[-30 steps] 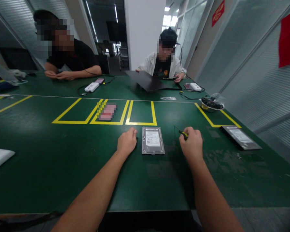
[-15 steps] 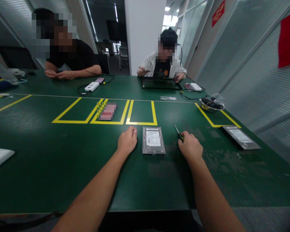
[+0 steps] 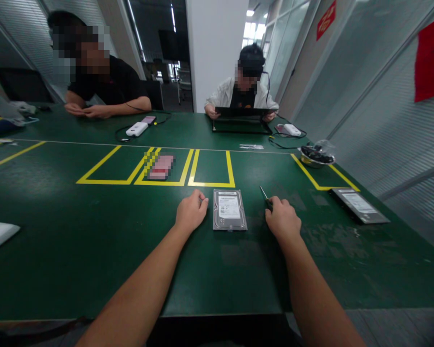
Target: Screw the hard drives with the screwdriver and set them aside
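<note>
A hard drive (image 3: 229,210) lies flat on the green table with its white label facing up, between my two hands. My left hand (image 3: 192,210) rests on the table just left of the drive, apart from it. Its fingers are curled in, and nothing shows in them. To the right of the drive, my right hand (image 3: 282,216) is closed around the handle of a screwdriver (image 3: 264,193). The thin metal shaft points away from me and slightly left; most of the handle is hidden by my fingers.
Yellow tape outlines (image 3: 211,184) mark the table ahead, one with a pinkish blurred object (image 3: 161,167). Right: a second hard drive (image 3: 358,206) and a bowl of dark parts (image 3: 316,156). Across sit two people, one holding a black frame-like panel (image 3: 244,112). A white object (image 3: 0,236) is far left.
My left hand has shifted slightly right, toward the drive, its thumb side a little more apart. My right hand moved slightly left. Across the table, the person in white has raised a dark panel.
</note>
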`<state>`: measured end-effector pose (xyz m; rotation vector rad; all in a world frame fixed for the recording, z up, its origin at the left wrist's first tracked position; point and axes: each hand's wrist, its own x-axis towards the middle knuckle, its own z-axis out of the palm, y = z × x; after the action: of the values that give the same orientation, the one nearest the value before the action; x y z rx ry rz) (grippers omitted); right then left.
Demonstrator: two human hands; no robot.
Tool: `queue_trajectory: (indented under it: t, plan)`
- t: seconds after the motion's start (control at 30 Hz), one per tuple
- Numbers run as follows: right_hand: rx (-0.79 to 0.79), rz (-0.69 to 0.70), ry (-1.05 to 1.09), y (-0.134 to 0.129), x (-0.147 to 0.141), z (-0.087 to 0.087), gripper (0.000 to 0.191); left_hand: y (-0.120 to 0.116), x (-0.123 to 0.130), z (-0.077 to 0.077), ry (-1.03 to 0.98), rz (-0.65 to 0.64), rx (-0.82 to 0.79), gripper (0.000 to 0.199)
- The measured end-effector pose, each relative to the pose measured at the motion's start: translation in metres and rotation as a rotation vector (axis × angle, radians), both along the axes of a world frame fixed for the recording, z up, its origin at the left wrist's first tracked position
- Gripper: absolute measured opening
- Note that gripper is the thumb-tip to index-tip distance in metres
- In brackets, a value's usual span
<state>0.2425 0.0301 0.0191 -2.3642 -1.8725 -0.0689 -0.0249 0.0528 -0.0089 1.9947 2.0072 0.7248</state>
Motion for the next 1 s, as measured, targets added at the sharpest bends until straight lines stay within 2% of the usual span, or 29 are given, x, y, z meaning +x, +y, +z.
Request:
queue_trajectory:
  t: [0.13, 0.3, 0.4, 0.5, 0.67, 0.73, 0.8, 1.0]
  plan:
    - [0.039, 0.022, -0.018, -0.001, 0.0, -0.002, 0.028, 0.001, 0.0, -0.001, 0.008, 0.006, -0.012, 0.014]
    - [0.174, 0.058, -0.069, -0.002, -0.005, -0.002, 0.028, 0.002, -0.001, -0.003, 0.013, 0.015, -0.026, 0.016]
    - [0.271, 0.135, -0.047, -0.005, -0.015, 0.001, 0.028, 0.003, -0.002, -0.004, -0.012, 0.015, -0.022, 0.016]
    - [0.314, 0.269, 0.047, -0.011, -0.033, 0.008, 0.032, 0.004, -0.003, -0.004, -0.032, 0.015, -0.012, 0.017]
    - [0.106, 0.429, 0.236, -0.027, -0.073, 0.021, 0.051, 0.006, -0.005, -0.004, -0.036, -0.008, -0.043, 0.014]
    - [0.031, 0.431, 0.241, -0.031, -0.086, 0.023, 0.064, 0.006, -0.005, -0.004, -0.019, -0.063, -0.005, 0.017]
    - [-0.009, 0.409, 0.229, -0.032, -0.093, 0.024, 0.072, 0.006, -0.005, -0.004, 0.014, -0.124, 0.042, 0.029]
    - [-0.06, 0.355, 0.226, -0.023, -0.096, 0.02, 0.077, 0.001, -0.001, 0.002, 0.109, -0.239, 0.022, 0.043]
